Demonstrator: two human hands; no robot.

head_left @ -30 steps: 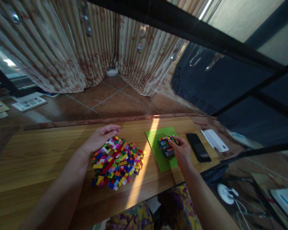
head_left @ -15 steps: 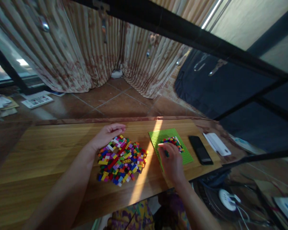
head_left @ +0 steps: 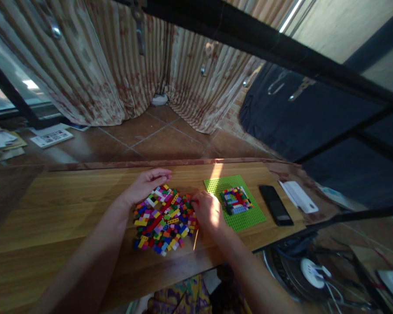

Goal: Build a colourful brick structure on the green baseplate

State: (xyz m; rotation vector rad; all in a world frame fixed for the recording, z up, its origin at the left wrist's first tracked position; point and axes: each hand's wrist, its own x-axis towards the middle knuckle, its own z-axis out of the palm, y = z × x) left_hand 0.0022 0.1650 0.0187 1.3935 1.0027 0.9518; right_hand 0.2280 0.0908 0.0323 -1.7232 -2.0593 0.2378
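Observation:
A pile of small, mixed-colour toy building bricks (head_left: 165, 220) lies on the wooden table. At its far left edge rests my left hand (head_left: 149, 183), fingers loosely bent with a gap to the thumb, and no brick shows in it. My right hand (head_left: 209, 209) is at the right edge of the pile, its fingertips pinched among the bricks; whatever is between them is hidden. Further right is a green studded baseplate (head_left: 249, 222). On it sits a low, roughly square build of bricks (head_left: 236, 200) with a multicoloured rim and pale blue and red inside.
Right of the baseplate lies a black phone (head_left: 275, 205), and beyond it a white flat object (head_left: 298, 196). A dark metal bar with hanging clips (head_left: 205, 61) crosses above. A white power strip (head_left: 312, 272) sits below the table's right end.
My right hand has moved left from the build on the baseplate to the brick pile, uncovering the build. My left hand has stayed in place.

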